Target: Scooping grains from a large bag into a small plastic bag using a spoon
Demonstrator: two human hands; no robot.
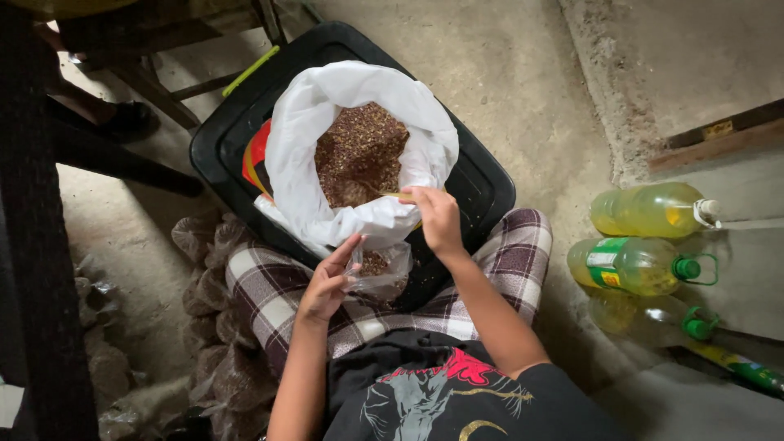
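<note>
Small clear plastic bag (377,273), partly filled w/ brown-red grains, sits at centre frame over the person's lap. Left hand (328,283) pinches its rim from 9 o'clock, fingers closed on the plastic, prob. to keep the mouth open and upright. Right hand (435,216), at 1 o'clock from the bag, grips a thin spoon-like tool (390,194) whose tip dips into the grain; hand closed round the handle. Big white sack (359,155) w/ rim rolled down, at 12 o'clock, so contents are easy to reach. It rests on a black plastic lid (482,184). Filled small bags (216,327) piled at 8 o'clock on the floor. Three yellowish oil bottles (645,245) lie at 3 o'clock, well apart.
</note>
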